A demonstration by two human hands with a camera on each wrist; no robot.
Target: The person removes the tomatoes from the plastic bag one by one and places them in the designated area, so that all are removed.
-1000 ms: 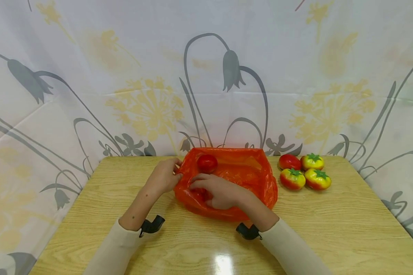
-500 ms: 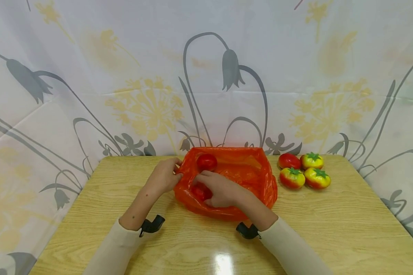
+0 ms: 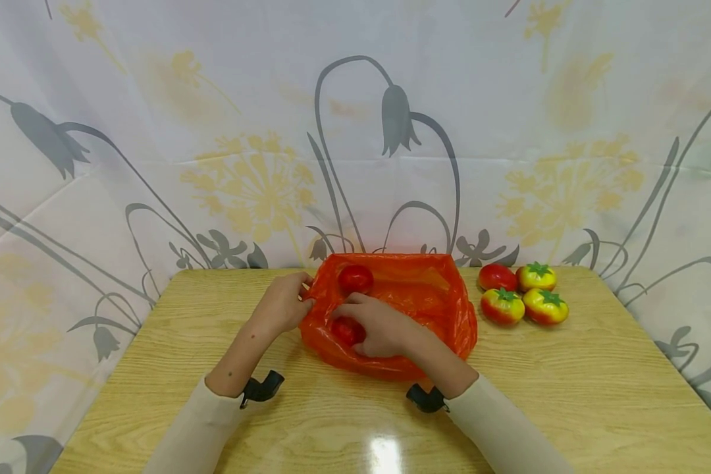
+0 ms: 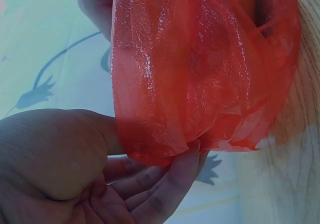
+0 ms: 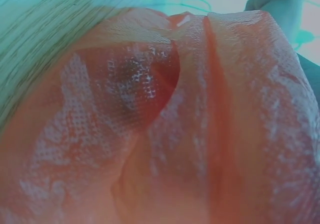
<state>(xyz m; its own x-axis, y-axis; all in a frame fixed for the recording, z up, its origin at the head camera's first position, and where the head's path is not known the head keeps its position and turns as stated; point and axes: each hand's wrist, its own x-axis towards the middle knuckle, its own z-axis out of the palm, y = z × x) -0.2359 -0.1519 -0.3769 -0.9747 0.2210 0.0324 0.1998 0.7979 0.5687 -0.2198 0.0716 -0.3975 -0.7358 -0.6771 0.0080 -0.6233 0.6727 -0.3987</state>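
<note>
An orange-red plastic bag (image 3: 415, 368) lies on the table with its mouth spread toward the camera. At its left rim, my left hand (image 3: 281, 304) pinches the film between thumb and fingers. The left wrist view has that edge of the bag (image 4: 155, 84) close up, with the fingers (image 4: 170, 189) at its lower border. My right hand (image 3: 382, 329) reaches inside the bag, fingers curled round a shiny red fruit (image 3: 347, 331) at the near left. Behind it, another red fruit (image 3: 356, 280) sits in the back left of the bag. Film covers most of the right wrist view.
Right of the bag stand a plain red fruit (image 3: 498, 278) and several yellow-red fruits (image 3: 546, 307) with green leafy tops, grouped close together. The wooden table (image 3: 598, 395) ends at a flower-patterned cloth (image 3: 355, 131) hanging behind.
My right hand has shifted slightly inside the bag and its fingers have lifted a little, so more of the red fruit under them shows. My left hand stays at the rim.
</note>
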